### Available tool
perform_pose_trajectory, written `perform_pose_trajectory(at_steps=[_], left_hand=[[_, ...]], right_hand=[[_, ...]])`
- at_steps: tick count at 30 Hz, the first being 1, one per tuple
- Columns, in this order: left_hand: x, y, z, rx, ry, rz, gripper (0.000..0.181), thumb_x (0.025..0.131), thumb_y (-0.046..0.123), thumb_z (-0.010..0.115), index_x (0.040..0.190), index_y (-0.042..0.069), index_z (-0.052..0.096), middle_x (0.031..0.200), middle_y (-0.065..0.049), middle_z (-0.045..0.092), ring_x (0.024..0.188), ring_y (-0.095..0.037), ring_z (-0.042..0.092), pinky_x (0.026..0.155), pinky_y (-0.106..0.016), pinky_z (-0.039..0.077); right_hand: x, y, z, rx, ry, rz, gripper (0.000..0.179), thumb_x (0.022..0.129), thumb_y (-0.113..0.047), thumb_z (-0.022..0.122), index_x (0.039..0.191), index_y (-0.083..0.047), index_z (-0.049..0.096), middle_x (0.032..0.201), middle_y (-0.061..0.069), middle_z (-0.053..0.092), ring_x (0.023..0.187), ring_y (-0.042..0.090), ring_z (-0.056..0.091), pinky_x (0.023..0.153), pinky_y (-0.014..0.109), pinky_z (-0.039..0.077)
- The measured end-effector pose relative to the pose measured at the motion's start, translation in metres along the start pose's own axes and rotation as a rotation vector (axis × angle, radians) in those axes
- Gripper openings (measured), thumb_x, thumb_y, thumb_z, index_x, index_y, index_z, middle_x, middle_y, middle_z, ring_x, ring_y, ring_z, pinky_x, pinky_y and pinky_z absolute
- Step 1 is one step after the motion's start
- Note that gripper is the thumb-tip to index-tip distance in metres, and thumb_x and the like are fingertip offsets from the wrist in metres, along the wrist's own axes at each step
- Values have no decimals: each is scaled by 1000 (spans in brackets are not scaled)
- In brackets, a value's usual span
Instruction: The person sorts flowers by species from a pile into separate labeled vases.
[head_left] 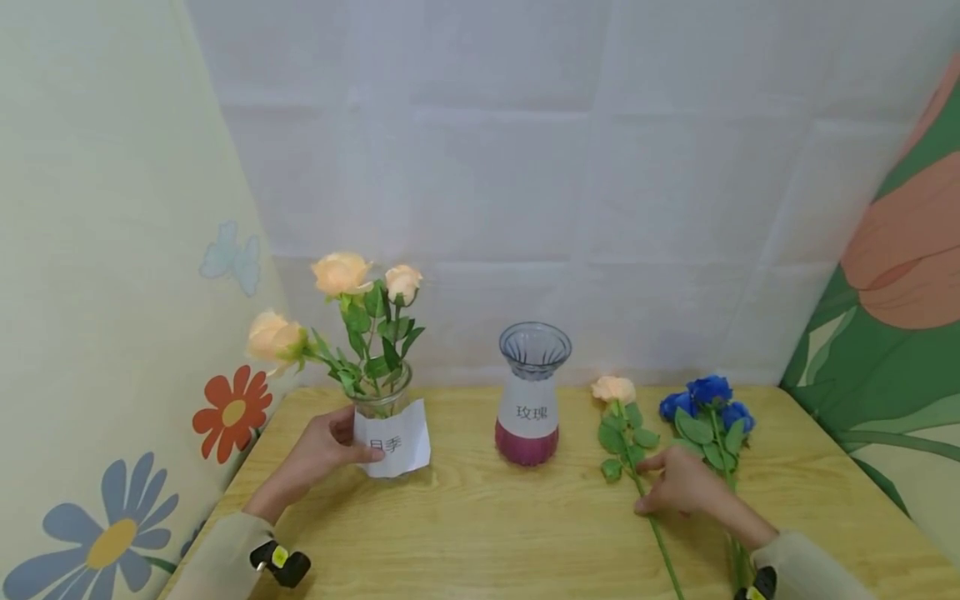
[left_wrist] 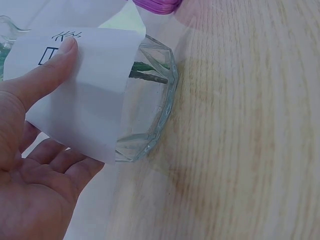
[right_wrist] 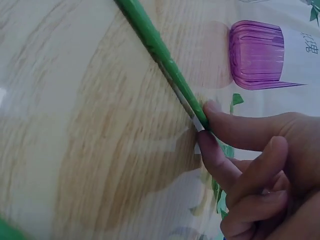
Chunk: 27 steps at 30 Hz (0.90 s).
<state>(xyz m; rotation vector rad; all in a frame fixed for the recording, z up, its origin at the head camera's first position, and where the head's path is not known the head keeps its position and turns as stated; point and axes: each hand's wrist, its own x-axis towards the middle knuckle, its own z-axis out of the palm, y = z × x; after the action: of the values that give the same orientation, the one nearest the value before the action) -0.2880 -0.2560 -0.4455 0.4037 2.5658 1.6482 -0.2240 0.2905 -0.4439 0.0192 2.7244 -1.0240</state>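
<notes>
My left hand point(head_left: 322, 454) holds a clear glass vase point(left_wrist: 150, 112) by its side, thumb over the white paper label point(head_left: 408, 450) and fingers behind and below. Several peach roses point(head_left: 341, 273) stand in this vase, leaning different ways; their stem ends show through the glass in the left wrist view. At the right, a single peach rose point(head_left: 615, 389) lies with its bloom toward the back wall. Thumb and forefinger of my right hand point(head_left: 686, 483) pinch its green stem point(right_wrist: 150, 42) below the leaves, close over the table; the other fingers are curled in.
Between the hands stands a second glass vase point(head_left: 527, 446), purple at the bottom, with a labelled white paper band and no flowers in it. Blue roses point(head_left: 710, 390) lie beyond the right hand, their stems passing under that forearm. A pale wall sheet point(head_left: 480, 192) backs the wooden table point(head_left: 480, 533).
</notes>
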Motion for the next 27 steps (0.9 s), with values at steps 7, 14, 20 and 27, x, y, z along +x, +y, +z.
perform_pose_trajectory(at_steps=[7,14,20,27], left_hand=[[0,-1,1,-1,4,-2,77,81,22,94,147,4,58,133,-15,70,119,-33,68,98,-49,56],[0,-1,1,0,4,7,76,81,21,94,146,4,59,133,-15,70,118,-33,68,97,-48,56],[0,1,1,8,5,7,76,82,21,93,147,4,59,134,-15,70,119,-32,68,97,-47,56],[-1,0,1,14,5,9,76,82,21,93,147,3,58,134,-15,69,120,-33,68,98,-47,56]], right_hand=[[1,3,-4,7,12,-18,48,75,-8,93,118,5,76,64,4,67,38,9,36,42,24,34],[-4,9,-12,123,-85,-23,48,82,-10,86,125,9,72,110,16,76,41,6,29,44,24,33],[-4,13,-15,176,-147,-51,48,87,-12,83,128,10,70,111,18,77,43,7,20,45,26,27],[3,19,-18,171,-223,-79,47,89,-17,83,127,8,71,125,22,72,51,14,46,55,30,45]])
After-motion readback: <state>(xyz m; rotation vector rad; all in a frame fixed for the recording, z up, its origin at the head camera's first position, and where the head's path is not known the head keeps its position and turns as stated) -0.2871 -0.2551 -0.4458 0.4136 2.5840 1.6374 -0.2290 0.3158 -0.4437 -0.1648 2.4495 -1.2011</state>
